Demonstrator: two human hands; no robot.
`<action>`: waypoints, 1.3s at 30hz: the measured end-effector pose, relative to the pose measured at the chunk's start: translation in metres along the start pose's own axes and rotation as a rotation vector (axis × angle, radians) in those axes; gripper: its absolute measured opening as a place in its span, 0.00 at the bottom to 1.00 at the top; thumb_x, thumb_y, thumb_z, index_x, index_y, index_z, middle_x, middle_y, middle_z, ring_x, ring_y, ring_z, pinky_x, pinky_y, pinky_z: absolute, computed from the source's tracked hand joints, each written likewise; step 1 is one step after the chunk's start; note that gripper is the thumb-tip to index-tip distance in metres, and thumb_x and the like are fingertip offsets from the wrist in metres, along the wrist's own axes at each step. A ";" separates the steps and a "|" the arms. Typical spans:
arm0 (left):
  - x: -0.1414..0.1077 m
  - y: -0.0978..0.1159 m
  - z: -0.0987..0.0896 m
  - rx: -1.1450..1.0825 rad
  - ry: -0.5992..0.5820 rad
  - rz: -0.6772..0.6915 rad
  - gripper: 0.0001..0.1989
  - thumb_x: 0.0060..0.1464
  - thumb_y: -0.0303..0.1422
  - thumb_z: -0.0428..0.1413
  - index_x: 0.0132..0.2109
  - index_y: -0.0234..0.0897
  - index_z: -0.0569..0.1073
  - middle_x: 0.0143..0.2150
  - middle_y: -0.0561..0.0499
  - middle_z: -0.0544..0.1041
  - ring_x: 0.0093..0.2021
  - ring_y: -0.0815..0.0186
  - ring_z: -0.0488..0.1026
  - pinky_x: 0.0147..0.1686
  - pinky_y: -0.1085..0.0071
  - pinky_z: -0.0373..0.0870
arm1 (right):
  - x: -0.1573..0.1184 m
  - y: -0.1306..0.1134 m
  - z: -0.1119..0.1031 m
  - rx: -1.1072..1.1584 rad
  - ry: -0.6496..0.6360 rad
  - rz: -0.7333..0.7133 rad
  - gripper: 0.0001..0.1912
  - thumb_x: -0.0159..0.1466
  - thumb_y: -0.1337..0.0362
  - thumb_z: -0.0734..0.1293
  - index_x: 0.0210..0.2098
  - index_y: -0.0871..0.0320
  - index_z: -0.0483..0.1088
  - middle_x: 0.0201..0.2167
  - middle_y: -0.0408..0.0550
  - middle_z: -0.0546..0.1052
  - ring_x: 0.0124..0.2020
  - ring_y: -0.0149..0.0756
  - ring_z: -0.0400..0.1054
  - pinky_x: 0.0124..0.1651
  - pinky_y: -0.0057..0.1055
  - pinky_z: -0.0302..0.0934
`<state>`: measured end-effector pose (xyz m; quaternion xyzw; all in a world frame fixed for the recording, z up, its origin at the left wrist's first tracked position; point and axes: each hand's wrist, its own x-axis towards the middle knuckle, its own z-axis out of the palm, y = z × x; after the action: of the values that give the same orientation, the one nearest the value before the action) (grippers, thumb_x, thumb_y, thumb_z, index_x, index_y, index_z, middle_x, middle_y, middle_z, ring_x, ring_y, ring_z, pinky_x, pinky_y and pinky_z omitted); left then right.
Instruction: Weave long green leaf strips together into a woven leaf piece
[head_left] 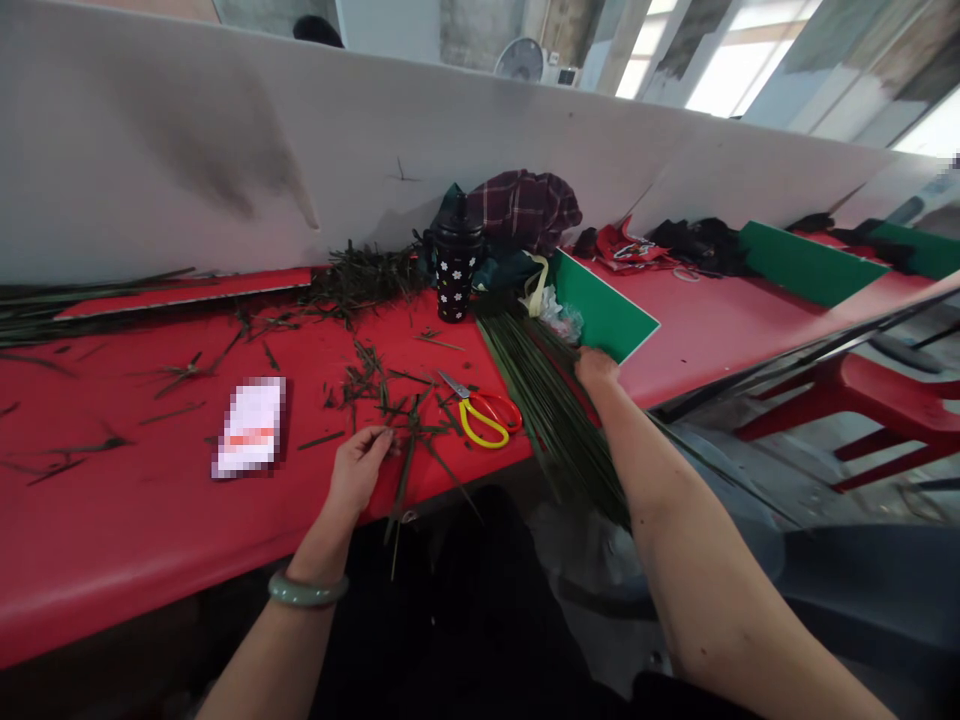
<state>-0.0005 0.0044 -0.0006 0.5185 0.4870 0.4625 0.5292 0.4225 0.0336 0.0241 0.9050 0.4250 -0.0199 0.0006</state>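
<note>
My left hand [362, 462] is at the front of the red table, its fingers curled together. Right by its fingertips lies a knotted piece of green leaf strips [412, 428], some ends hanging past the table edge; whether the fingers grip a strip is hidden. My right hand [598, 367] reaches to the far right side of a long bundle of dark green leaf strips [551, 400], which juts over the edge. Its fingers are mostly out of sight. Between the hands lie scissors [486, 418] with one yellow and one red handle, blades apart.
Leaf scraps [364, 385] litter the red table [135, 540]. A blurred-out white rectangular item [251, 427] lies left. A black flowered tumbler [456, 262] and plaid cloth [525, 208] stand at the back. A green divider [607, 310] rises beyond my right hand; a red stool [877, 400] stands right.
</note>
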 end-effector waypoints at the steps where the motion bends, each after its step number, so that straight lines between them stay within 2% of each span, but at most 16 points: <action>1: 0.000 0.000 0.000 -0.006 0.001 -0.002 0.10 0.44 0.37 0.56 0.31 0.33 0.71 0.24 0.53 0.72 0.25 0.72 0.68 0.29 0.75 0.65 | 0.001 0.001 0.000 -0.001 0.006 0.005 0.18 0.61 0.65 0.58 0.50 0.60 0.64 0.48 0.62 0.69 0.49 0.45 0.65 0.47 0.37 0.59; 5: 0.002 -0.003 0.000 -0.004 -0.005 0.007 0.10 0.45 0.37 0.55 0.31 0.33 0.71 0.24 0.53 0.72 0.25 0.72 0.68 0.29 0.76 0.65 | 0.003 0.004 0.001 0.000 0.012 0.020 0.18 0.60 0.60 0.60 0.49 0.58 0.65 0.48 0.59 0.69 0.48 0.44 0.66 0.46 0.37 0.60; 10: 0.004 -0.008 -0.001 0.010 -0.002 0.012 0.11 0.45 0.38 0.55 0.31 0.33 0.71 0.23 0.54 0.72 0.25 0.72 0.68 0.29 0.76 0.65 | 0.003 0.004 0.002 0.040 0.056 -0.011 0.21 0.62 0.53 0.56 0.48 0.56 0.66 0.47 0.56 0.70 0.47 0.42 0.66 0.45 0.36 0.60; 17: 0.004 -0.010 -0.003 0.004 0.006 0.028 0.10 0.45 0.37 0.56 0.30 0.33 0.71 0.24 0.54 0.72 0.25 0.72 0.68 0.29 0.76 0.65 | 0.005 0.009 0.005 0.074 0.076 -0.015 0.16 0.62 0.61 0.56 0.47 0.55 0.68 0.46 0.54 0.72 0.46 0.41 0.67 0.44 0.34 0.60; 21: 0.004 -0.011 -0.003 -0.013 0.009 0.016 0.10 0.45 0.37 0.56 0.31 0.33 0.71 0.23 0.54 0.72 0.25 0.73 0.68 0.29 0.76 0.65 | 0.007 0.013 0.005 0.090 0.070 -0.013 0.17 0.62 0.60 0.54 0.46 0.54 0.68 0.43 0.52 0.74 0.43 0.40 0.68 0.41 0.33 0.61; 24: 0.005 -0.012 -0.003 -0.009 0.012 0.023 0.10 0.45 0.37 0.56 0.31 0.33 0.71 0.24 0.54 0.72 0.25 0.72 0.68 0.30 0.76 0.65 | 0.005 0.015 0.005 0.099 0.093 -0.009 0.18 0.62 0.63 0.54 0.50 0.55 0.65 0.44 0.53 0.73 0.43 0.40 0.68 0.42 0.33 0.60; 27: 0.005 -0.012 -0.003 -0.009 0.013 0.022 0.10 0.45 0.37 0.56 0.31 0.34 0.71 0.24 0.54 0.72 0.25 0.72 0.68 0.29 0.76 0.65 | 0.000 0.017 0.004 0.040 0.183 -0.090 0.21 0.61 0.69 0.53 0.52 0.55 0.62 0.47 0.53 0.70 0.46 0.38 0.65 0.44 0.32 0.59; 29: 0.005 -0.012 -0.003 -0.005 0.010 0.019 0.10 0.45 0.37 0.56 0.31 0.33 0.71 0.24 0.54 0.72 0.25 0.72 0.68 0.29 0.76 0.65 | -0.003 0.017 0.003 -0.021 0.209 -0.166 0.19 0.60 0.69 0.53 0.48 0.54 0.66 0.48 0.52 0.69 0.48 0.38 0.63 0.47 0.31 0.58; 31: 0.005 -0.012 -0.003 0.003 0.013 0.027 0.10 0.45 0.37 0.56 0.30 0.33 0.71 0.24 0.54 0.72 0.25 0.72 0.68 0.30 0.75 0.65 | -0.005 0.017 0.003 -0.064 0.189 -0.205 0.16 0.61 0.64 0.55 0.43 0.56 0.70 0.46 0.53 0.69 0.48 0.40 0.62 0.48 0.33 0.57; 34: 0.005 -0.011 -0.002 0.010 0.020 0.035 0.10 0.45 0.37 0.55 0.30 0.33 0.71 0.23 0.54 0.72 0.25 0.72 0.68 0.30 0.75 0.65 | -0.005 0.016 0.004 -0.122 0.138 -0.207 0.17 0.60 0.57 0.57 0.41 0.59 0.71 0.44 0.56 0.70 0.48 0.44 0.62 0.47 0.37 0.58; 39: 0.004 -0.008 -0.002 0.005 0.022 0.028 0.10 0.45 0.37 0.55 0.30 0.34 0.71 0.23 0.54 0.72 0.25 0.72 0.68 0.30 0.75 0.65 | -0.002 0.013 0.002 -0.105 0.061 -0.149 0.17 0.62 0.60 0.54 0.44 0.56 0.70 0.43 0.55 0.73 0.44 0.43 0.67 0.42 0.36 0.61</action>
<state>-0.0018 0.0078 -0.0083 0.5214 0.4865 0.4746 0.5160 0.4309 0.0235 0.0221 0.8697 0.4916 0.0300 0.0339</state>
